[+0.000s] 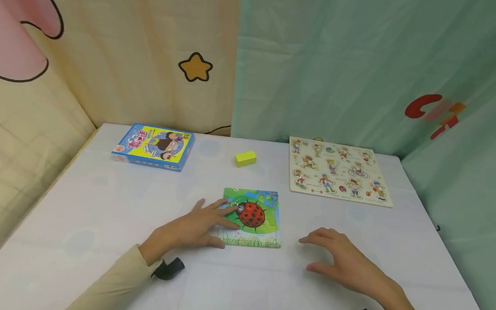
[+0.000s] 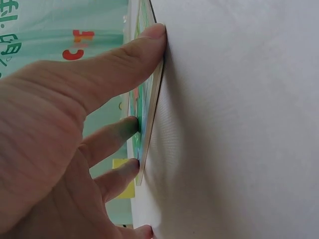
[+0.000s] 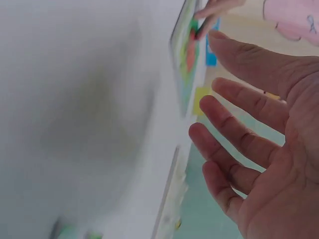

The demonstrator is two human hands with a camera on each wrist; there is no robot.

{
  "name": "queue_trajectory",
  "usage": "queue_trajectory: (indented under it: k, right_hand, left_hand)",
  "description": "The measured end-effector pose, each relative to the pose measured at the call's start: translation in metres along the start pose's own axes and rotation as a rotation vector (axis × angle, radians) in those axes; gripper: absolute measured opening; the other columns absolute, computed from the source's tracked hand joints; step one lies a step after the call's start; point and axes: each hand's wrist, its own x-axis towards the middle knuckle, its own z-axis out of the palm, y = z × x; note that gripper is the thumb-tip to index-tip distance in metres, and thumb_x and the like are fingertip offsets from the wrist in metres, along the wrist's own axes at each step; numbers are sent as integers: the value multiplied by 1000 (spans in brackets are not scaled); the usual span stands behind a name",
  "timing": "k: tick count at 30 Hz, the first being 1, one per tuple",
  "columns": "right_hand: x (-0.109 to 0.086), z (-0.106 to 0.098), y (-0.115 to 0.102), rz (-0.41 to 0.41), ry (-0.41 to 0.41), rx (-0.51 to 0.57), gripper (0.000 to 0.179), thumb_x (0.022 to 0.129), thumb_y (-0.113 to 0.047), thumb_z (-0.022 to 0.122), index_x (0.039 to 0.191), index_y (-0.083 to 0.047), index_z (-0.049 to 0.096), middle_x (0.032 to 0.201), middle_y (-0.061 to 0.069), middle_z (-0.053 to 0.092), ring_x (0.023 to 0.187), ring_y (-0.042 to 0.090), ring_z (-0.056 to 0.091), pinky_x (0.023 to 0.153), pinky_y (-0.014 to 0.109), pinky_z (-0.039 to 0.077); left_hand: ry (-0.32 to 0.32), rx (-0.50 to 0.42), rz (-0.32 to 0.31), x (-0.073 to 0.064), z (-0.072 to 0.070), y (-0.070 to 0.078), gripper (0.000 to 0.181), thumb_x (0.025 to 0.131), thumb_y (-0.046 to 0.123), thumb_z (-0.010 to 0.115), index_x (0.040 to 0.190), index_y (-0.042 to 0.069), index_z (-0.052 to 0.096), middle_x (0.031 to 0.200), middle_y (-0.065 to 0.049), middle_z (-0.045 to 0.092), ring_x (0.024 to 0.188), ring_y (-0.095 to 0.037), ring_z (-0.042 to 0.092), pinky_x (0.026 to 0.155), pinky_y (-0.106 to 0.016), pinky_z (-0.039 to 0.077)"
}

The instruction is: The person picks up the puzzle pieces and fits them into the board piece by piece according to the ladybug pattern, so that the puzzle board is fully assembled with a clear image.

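Observation:
A square ladybug jigsaw puzzle (image 1: pixel 252 215) lies flat in the middle of the table, its picture complete with grass along the near edge. My left hand (image 1: pixel 200 223) rests on its left side with spread fingers, and the thumb touches the near left corner. In the left wrist view, the thumb (image 2: pixel 142 47) and two fingertips meet the edge and top of the puzzle board (image 2: pixel 149 99). To the right of the puzzle, my right hand (image 1: pixel 340 257) hovers over the table, fingers loosely bent and holding nothing. The right wrist view shows its palm and fingers (image 3: pixel 239 129) apart from everything.
Behind the puzzle sits a yellow block (image 1: pixel 245 158). A blue and yellow box (image 1: pixel 153 146) lies at the back left, and a wooden board with figure pieces (image 1: pixel 337 171) at the back right. Curtains (image 1: pixel 323 74) hang along the table's far edge (image 1: pixel 266 141).

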Motion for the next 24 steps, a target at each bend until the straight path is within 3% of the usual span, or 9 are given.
queue_trajectory:
  k: [9,13,15,20,24]
  right_hand:
    - [-42,-6,51,93,109,-61,53,73,-45,86,119,-24,69,123,-9,62,111,18,60,91,33,53]
    - [-54,-5,67,149,114,-77,61,69,-48,88,121,-24,68,124,-7,61,112,19,59,91,30,52]
    - [-58,-4,74,162,116,-78,62,68,-50,88,122,-25,68,123,-8,61,111,15,59,91,23,50]
    - [-66,-3,84,143,138,-58,64,68,-51,87,124,-25,67,122,-8,62,107,4,58,87,13,46]
    - [-67,0,87,118,150,-37,65,69,-47,88,126,-24,65,122,-7,64,104,0,56,84,12,45]
  left_hand:
    - [1,-25,-9,0,1,-1,51,87,31,78,136,28,64,162,-4,36,155,-36,14,115,-76,7]
    - [-3,-26,-6,0,1,-2,51,87,32,77,136,28,64,162,-4,36,155,-36,13,114,-77,7]
    - [-2,-30,-2,0,1,-2,50,87,32,77,136,28,64,162,-4,36,155,-36,13,114,-77,6]
    - [5,-35,14,-1,1,-3,50,88,32,76,136,27,64,162,-3,35,155,-36,13,114,-77,6]
    - [7,-39,15,-1,1,-3,50,88,32,76,136,27,64,162,-4,36,155,-36,13,114,-77,6]
